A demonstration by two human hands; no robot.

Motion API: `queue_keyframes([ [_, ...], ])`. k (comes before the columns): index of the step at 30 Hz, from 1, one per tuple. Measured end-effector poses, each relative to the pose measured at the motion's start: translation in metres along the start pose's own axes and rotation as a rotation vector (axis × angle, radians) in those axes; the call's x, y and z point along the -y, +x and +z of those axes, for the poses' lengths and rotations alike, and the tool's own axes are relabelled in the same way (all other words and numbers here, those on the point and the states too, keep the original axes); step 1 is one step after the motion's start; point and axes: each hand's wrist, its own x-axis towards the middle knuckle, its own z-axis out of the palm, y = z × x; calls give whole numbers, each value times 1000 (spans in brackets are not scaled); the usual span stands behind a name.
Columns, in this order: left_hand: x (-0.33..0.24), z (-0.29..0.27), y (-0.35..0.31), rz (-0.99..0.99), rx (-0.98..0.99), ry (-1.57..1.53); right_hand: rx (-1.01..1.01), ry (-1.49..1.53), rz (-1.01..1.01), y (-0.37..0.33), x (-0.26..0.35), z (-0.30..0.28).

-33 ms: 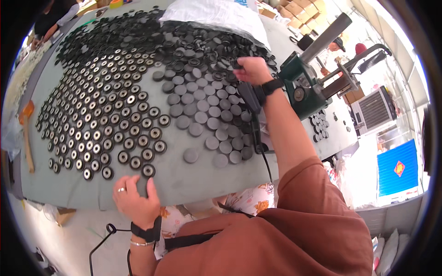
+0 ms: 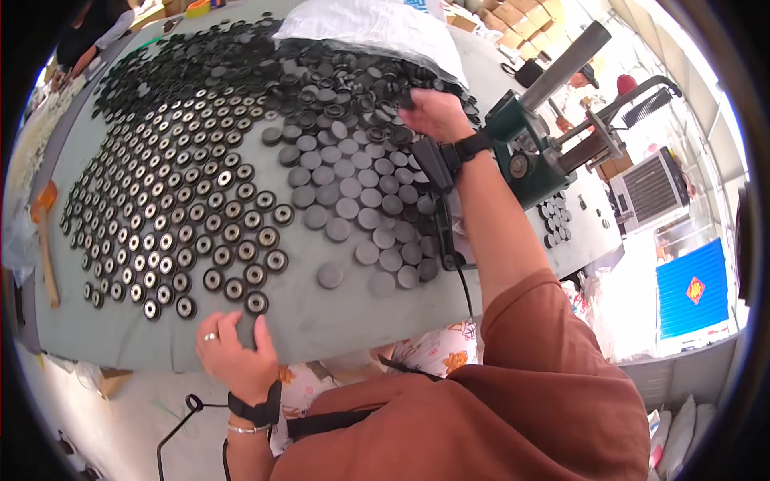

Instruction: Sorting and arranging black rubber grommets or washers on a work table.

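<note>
Discs cover most of the grey-green bench [image 2: 321, 321] in the head view. On the person's left they lie in neat slanting rows of ringed discs [image 2: 184, 232], each dark with a pale metal centre; the nearest ringed disc [image 2: 257, 302] sits just beyond the left hand. In the middle lies a patch of plain grey discs [image 2: 353, 208], flat side up, with one lone grey disc [image 2: 330, 275] lying a little apart toward the bench edge. Farther off, a loose heap of black parts [image 2: 321, 80] spreads up to a white plastic bag [image 2: 369, 28].

The left hand [image 2: 233, 353] rests on the near edge of the bench, fingers spread and lying flat, closed on nothing; a ring shows on one finger and a dark band circles the wrist. Its fingertips lie just short of the nearest ringed disc.

The right hand [image 2: 433, 112] reaches far across, into the edge of the black heap, with its fingers curled down among the parts; whether they have closed on a piece cannot be told. A black strap wraps this wrist, and a dark cable [image 2: 461, 276] runs from it back toward the body.

Just right of the right forearm stands a green hand press [image 2: 521, 152] with a grey lever. Small stacked black rings [image 2: 557, 220] lie beside its base.
</note>
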Motion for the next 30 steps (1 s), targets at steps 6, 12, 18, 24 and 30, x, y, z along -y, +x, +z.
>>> queue_keyframes([
  [6,2,1,2,-3,28,14,-259,-460,-464,56,7,-5],
  [12,-7,2,8,-27,46,25,-161,-1361,-214,100,-13,9],
  [18,1,2,3,-30,54,21,-231,-1520,-276,125,-24,-17],
  [24,6,0,9,-30,30,3,-107,-1749,-304,144,-27,-12],
  [30,0,-6,15,-57,25,-22,-200,-1996,-626,215,-33,-84],
])
